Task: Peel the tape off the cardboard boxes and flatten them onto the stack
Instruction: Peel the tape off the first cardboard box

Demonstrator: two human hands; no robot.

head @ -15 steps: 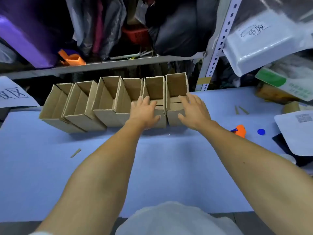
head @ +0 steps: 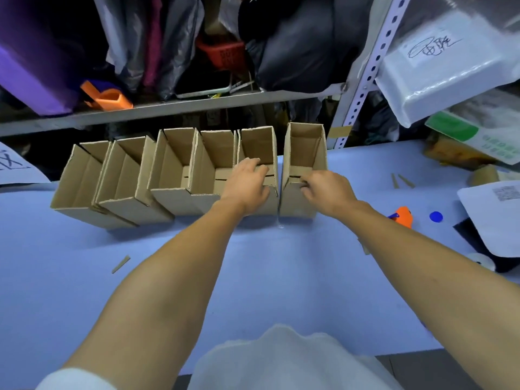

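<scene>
Cardboard everywhere, and not much progress yet. A row of six open boxes (head: 180, 175) stands along the 12 o'clock edge of the blue table (head: 84, 291); none is flattened, and I can't spot a stack anywhere. Any tape is too small to make out.

The right hand (head: 327, 192) has its fingers curled over the near rim of the rightmost box (head: 305, 170), gripping it. The left hand (head: 247, 184) lies on the neighbouring box (head: 257, 153) at its 9 o'clock, fingers bent loosely over the rim.

Versus half a second ago: the rightmost box was tight against its neighbour, now there's a gap. Both hands lay flatter then.
</scene>
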